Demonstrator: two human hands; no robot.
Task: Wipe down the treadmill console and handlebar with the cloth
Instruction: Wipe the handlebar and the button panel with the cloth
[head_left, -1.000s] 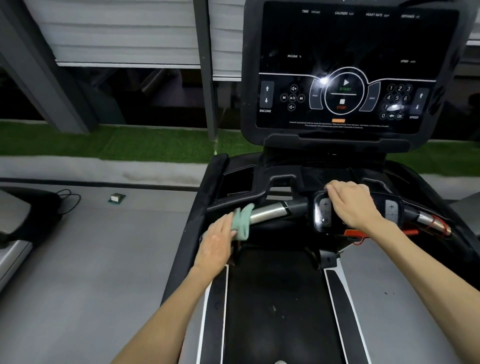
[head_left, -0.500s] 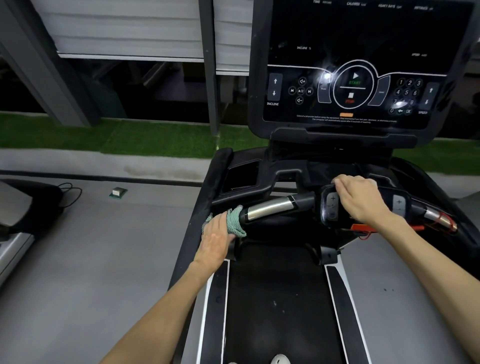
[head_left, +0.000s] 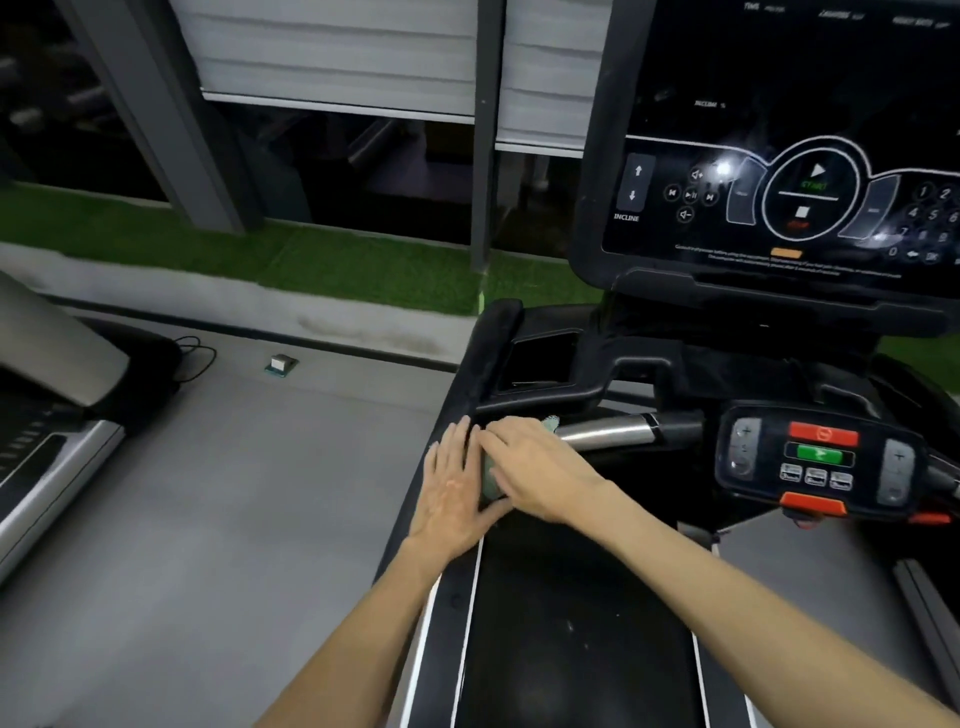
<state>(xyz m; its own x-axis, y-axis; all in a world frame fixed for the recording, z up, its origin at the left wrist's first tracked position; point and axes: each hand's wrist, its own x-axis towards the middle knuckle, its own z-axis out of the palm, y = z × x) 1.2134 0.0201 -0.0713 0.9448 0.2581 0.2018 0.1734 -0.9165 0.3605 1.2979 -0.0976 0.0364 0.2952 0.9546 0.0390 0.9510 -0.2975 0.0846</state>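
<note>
Together, both hands are pressed at the left end of the handlebar (head_left: 605, 432). The left hand (head_left: 451, 493) is laid flat, fingers spread, against the black side rail (head_left: 415, 499). The right hand (head_left: 535, 467) is cupped over the green cloth (head_left: 491, 480), whose edges show beneath it. The lit console (head_left: 779, 171) stands above. Grey floor (head_left: 234, 519) lies clear to the left.
</note>
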